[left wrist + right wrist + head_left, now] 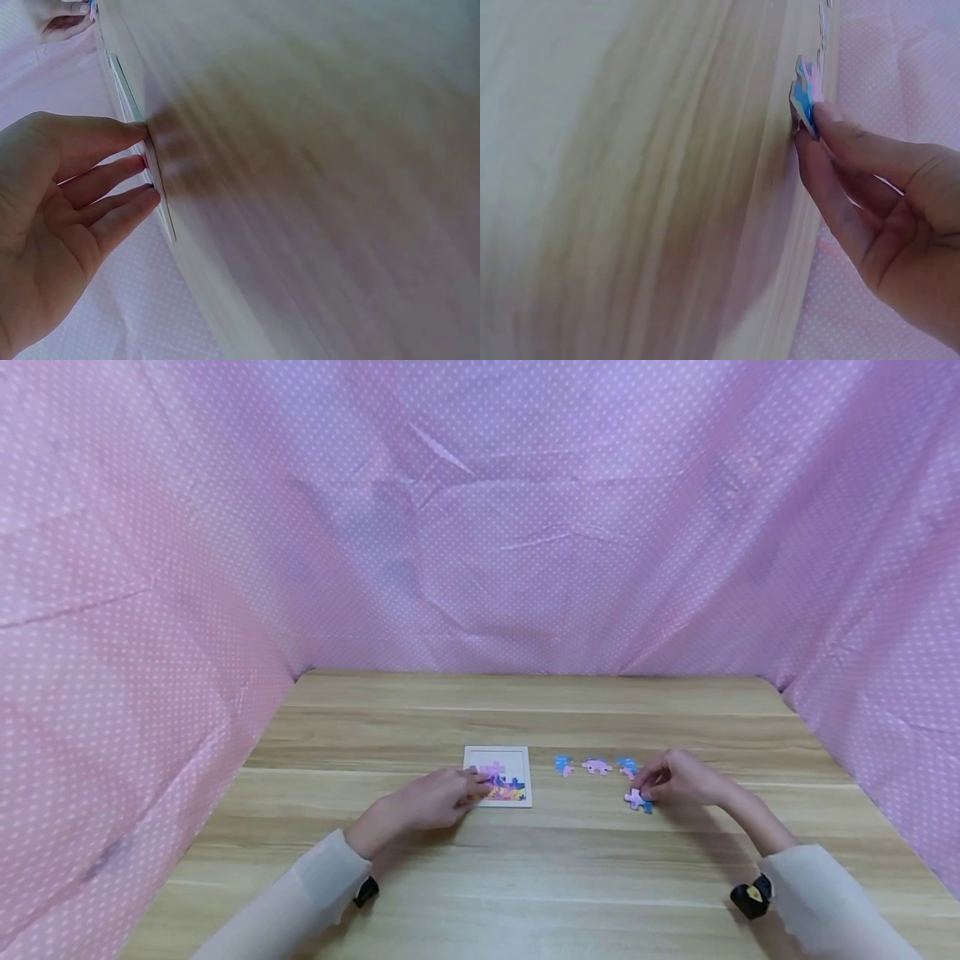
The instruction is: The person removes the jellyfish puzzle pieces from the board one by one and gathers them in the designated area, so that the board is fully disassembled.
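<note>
A square jigsaw tray (527, 781) with a pale frame lies flat near the middle of the table. Pink, yellow and blue assembled pieces (506, 791) fill its lower part, and bare backing shows at the top. My left hand (438, 797) rests its fingertips on the tray's left side, fingers mostly straight, covering part of the picture. To the right, my right hand (686, 777) pinches a pink and blue jigsaw piece (635, 798) between thumb and fingers. In the right wrist view that piece (802, 97) stands tilted at the fingertips.
Three loose places of jigsaw pieces form a row right of the tray: a blue and pink one (562, 765), a pink one (597, 766), and another blue and pink one (627, 766). Pink dotted cloth (480, 568) hangs around the wooden table (540, 885).
</note>
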